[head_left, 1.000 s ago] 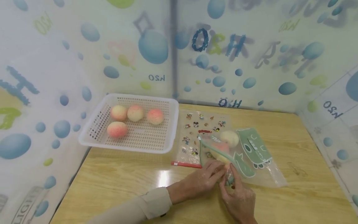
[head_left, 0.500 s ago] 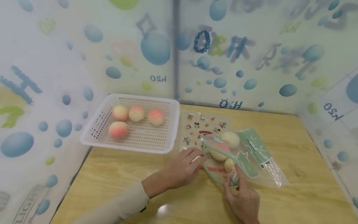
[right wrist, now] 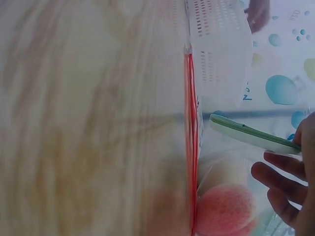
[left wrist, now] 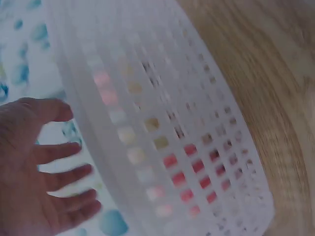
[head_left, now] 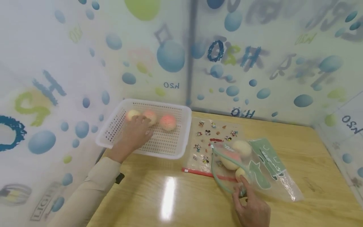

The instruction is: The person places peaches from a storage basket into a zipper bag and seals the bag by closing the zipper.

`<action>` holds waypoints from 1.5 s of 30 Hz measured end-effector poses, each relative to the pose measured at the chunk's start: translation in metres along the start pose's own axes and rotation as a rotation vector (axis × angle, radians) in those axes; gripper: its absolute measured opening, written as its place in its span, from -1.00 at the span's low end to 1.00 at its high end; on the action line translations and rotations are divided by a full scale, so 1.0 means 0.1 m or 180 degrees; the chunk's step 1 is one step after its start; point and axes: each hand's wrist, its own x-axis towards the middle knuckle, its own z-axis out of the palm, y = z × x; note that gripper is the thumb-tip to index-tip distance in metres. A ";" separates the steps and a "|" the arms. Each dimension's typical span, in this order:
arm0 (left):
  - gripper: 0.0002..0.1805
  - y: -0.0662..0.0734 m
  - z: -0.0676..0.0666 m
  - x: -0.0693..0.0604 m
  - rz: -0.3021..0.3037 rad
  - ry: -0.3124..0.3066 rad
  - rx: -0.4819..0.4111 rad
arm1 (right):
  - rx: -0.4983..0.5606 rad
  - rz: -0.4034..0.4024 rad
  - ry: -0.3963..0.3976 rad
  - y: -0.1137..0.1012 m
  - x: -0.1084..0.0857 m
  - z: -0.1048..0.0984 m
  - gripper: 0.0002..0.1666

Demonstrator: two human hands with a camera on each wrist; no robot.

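Head view: left hand (head_left: 135, 132) over white basket (head_left: 163, 147), grip apart, fingers right by basket peaches (head_left: 168, 122); cannot tell if touching. Right hand (head_left: 253, 206) has grip clamped on edge of green zip bag (head_left: 260, 178). Three bag peaches (head_left: 242, 148) sit inside it. Red zip bag (head_left: 202, 143) with cartoon pictures lies partly under it, on wooden worktop (head_left: 136, 195).

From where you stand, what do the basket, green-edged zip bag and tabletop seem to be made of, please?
Basket: probably white moulded plastic, satin, with even rows of holes.
Green-edged zip bag: apparently clear plastic film, glossy; peaches show through and creases glint.
Tabletop: wood or wood-look laminate, glossy; grain and a bright reflection show.
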 end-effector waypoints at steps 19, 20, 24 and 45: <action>-0.41 -0.54 0.12 -0.05 -0.1168 -0.0749 -0.0998 | 0.0044 0.0024 -0.0140 0.04 0.08 -0.11 -0.57; -0.40 -0.54 0.12 -0.06 -0.1148 -0.0746 -0.0975 | 0.0051 0.0061 -0.0185 0.04 0.09 -0.12 -0.57; -0.22 -0.55 0.15 -0.07 -0.0953 -0.0667 -0.0762 | 0.0082 0.0177 -0.0321 0.04 0.09 -0.16 -0.58; -0.65 -0.54 0.27 -0.12 -0.1039 -0.0434 -0.0679 | 0.0070 0.0114 -0.0158 0.04 0.08 -0.16 -0.57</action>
